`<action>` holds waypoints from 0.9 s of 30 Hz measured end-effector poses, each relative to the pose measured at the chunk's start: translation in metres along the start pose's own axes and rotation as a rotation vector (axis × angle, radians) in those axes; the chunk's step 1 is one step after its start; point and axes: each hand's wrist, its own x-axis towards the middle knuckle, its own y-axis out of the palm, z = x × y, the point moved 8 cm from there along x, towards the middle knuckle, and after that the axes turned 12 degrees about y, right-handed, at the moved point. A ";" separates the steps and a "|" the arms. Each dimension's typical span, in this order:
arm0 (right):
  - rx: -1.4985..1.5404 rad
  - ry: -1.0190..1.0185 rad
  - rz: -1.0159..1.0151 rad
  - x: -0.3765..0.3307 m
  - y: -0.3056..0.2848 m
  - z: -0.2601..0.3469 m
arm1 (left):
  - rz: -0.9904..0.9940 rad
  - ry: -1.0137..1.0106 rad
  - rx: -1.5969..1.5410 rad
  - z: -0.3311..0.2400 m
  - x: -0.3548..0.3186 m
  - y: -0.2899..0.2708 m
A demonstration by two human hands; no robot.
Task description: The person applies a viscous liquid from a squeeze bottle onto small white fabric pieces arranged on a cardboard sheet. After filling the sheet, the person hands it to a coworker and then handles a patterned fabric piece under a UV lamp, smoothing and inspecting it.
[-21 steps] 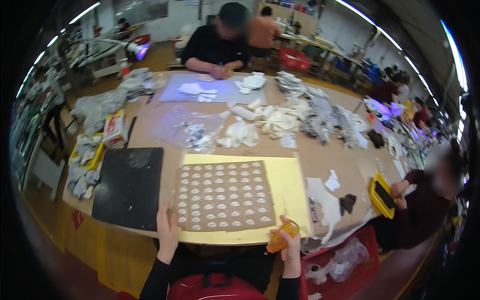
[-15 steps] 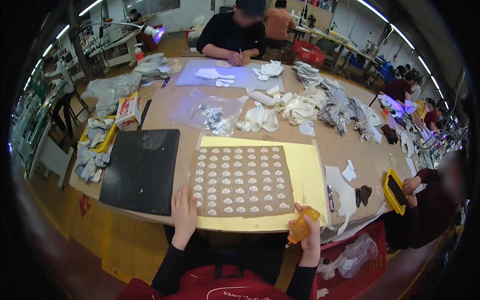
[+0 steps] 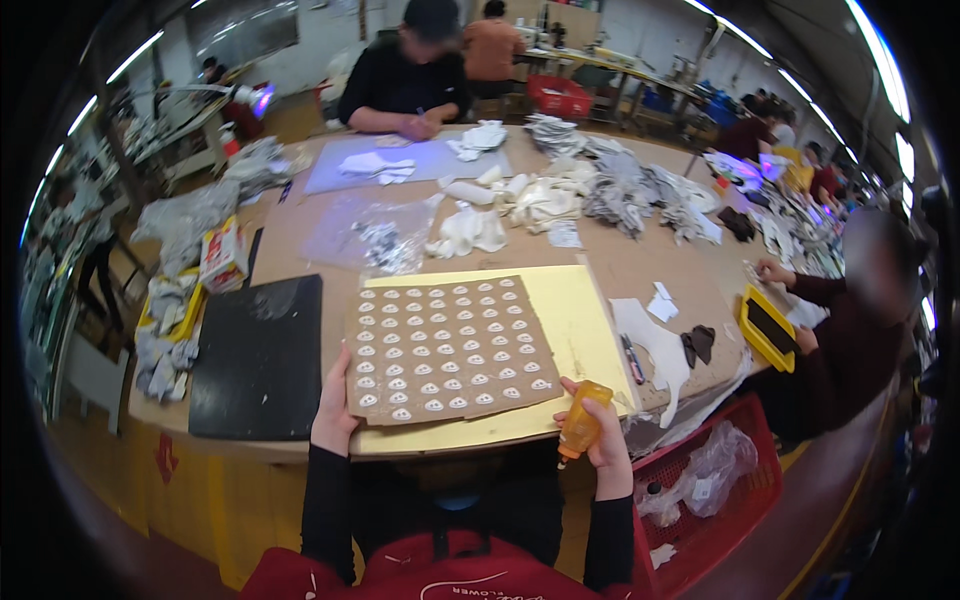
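Observation:
A brown cardboard sheet [image 3: 440,345] carries rows of small white, face-like pieces. It rests over a yellow sheet [image 3: 575,330], its near edge looking slightly raised. My left hand [image 3: 336,405] grips the cardboard's left edge near the lower corner, with some fingers hidden under it. In my right hand [image 3: 608,448] is an orange squeeze bottle [image 3: 590,410], nozzle pointing down past the table's front edge. My right fingertips are close to the cardboard's lower right corner; whether they touch it I cannot tell.
A black board [image 3: 255,360] lies left of the cardboard. Cream and grey fabric pieces [image 3: 545,200] are heaped beyond. A marker [image 3: 633,360] and white cut pieces lie right. A red crate [image 3: 745,520] stands below. Co-workers sit across and at right, one beside a yellow tray [image 3: 747,335].
My left hand has gone from lying on the cardboard's edge to gripping it, and the sheet has turned slightly and lifted. The bottle stays in my right hand. The view has swung right.

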 end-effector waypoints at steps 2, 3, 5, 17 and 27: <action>0.042 -0.076 -0.019 -0.002 -0.005 0.003 | 0.061 -0.072 -0.116 0.015 0.001 0.015; 0.095 -0.120 -0.054 -0.009 -0.013 0.004 | 0.093 -0.095 -0.143 0.017 -0.004 0.034; 0.128 -0.200 -0.109 -0.011 -0.023 0.004 | 0.152 -0.032 -0.161 -0.001 -0.015 0.085; -0.395 -0.342 0.507 -0.106 0.071 0.051 | -0.225 0.782 0.025 0.018 -0.082 0.185; -0.431 -0.144 0.787 -0.101 0.109 0.035 | -0.188 1.072 0.155 0.044 -0.086 0.180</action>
